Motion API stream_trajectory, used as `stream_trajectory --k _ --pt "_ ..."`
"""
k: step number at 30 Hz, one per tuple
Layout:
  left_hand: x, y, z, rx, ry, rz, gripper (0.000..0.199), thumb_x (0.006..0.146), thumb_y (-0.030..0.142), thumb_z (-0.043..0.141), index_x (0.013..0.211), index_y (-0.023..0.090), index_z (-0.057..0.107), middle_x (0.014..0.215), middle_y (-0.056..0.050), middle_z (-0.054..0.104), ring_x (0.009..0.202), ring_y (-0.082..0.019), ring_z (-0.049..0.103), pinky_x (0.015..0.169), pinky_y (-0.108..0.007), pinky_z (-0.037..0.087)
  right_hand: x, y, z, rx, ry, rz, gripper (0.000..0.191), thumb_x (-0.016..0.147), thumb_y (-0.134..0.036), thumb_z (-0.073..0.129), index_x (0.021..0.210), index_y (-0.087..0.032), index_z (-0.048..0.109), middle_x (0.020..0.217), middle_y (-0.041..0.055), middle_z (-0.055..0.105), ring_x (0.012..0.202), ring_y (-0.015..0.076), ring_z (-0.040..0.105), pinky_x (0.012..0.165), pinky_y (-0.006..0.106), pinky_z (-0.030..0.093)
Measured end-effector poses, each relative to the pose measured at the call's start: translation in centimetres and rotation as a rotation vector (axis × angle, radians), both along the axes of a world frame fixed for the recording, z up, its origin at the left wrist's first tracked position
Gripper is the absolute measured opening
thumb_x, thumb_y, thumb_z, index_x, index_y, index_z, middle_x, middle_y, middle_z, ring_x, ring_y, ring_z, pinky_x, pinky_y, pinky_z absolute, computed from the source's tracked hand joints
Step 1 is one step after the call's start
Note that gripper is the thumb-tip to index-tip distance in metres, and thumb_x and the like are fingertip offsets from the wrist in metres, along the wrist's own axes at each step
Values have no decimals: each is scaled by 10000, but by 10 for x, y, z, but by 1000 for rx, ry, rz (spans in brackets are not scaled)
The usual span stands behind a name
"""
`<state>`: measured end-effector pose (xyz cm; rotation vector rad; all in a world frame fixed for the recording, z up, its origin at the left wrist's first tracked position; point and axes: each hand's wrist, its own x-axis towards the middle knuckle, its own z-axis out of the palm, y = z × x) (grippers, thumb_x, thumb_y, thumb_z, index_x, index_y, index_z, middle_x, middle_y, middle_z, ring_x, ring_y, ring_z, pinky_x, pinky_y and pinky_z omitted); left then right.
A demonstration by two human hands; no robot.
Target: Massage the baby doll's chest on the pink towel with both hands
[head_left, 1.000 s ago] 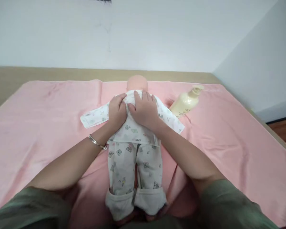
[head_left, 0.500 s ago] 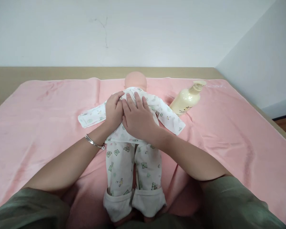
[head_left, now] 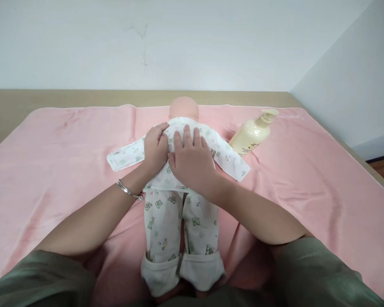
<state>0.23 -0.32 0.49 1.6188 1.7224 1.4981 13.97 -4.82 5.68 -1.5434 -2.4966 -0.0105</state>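
Note:
A baby doll (head_left: 184, 108) in a white, green-printed shirt and trousers lies face down, its head away from me and its sleeves spread. My left hand (head_left: 156, 147) is closed around the left side of its upper back, beside the left sleeve (head_left: 125, 156). Over the middle and right of the back lies my right hand (head_left: 193, 160), its fingers apart and pointing toward the head. Whether its palm presses on the shirt is hard to tell. Two turned-up trouser cuffs (head_left: 202, 268) are nearest to me.
A cream pump bottle (head_left: 252, 134) leans to the right, close to the doll's right sleeve. Under everything spreads a wrinkled pink cloth (head_left: 307, 170) on a wooden surface (head_left: 67, 98). A white wall (head_left: 211, 47) rises behind, and another stands at the right.
My right hand has shifted slightly to the right, and its thumb now stands a little apart from my left hand. The whole view has moved slightly; my left hand stays on the doll.

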Motion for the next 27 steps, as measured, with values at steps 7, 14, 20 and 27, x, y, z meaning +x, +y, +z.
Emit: stream_trajectory --k 7,14,20,27 --pt "-2 3 -2 18 12 -12 431 848 189 437 1173 185 721 1266 -70 758 1236 -237 669 1149 -420 508 11 38 0 -72 126 97 577 1091 -398 347 1626 -184 389 1754 89 260 1636 358 198 1327 637 183" --pt "-1 0 -1 15 14 -13 445 850 193 434 1193 175 717 1288 -83 749 1247 -238 665 1148 -414 509 6 18 -1 -25 67 10 628 1075 -377 406 1641 -114 340 1744 190 238 1609 446 231 1291 673 241" --pt "-2 1 -2 8 17 0 413 835 193 454 1147 220 722 1262 -49 760 1217 -233 673 1135 -421 524 3 6 0 -23 44 158 562 1076 -335 381 1604 -148 421 1740 96 296 1628 415 187 1313 679 201" --pt "0 0 1 7 38 -13 431 865 187 422 1180 194 716 1294 -82 749 1250 -243 664 1166 -449 500 15 47 0 -52 149 34 578 1079 -403 394 1611 -177 411 1742 145 278 1606 397 267 1296 650 242"
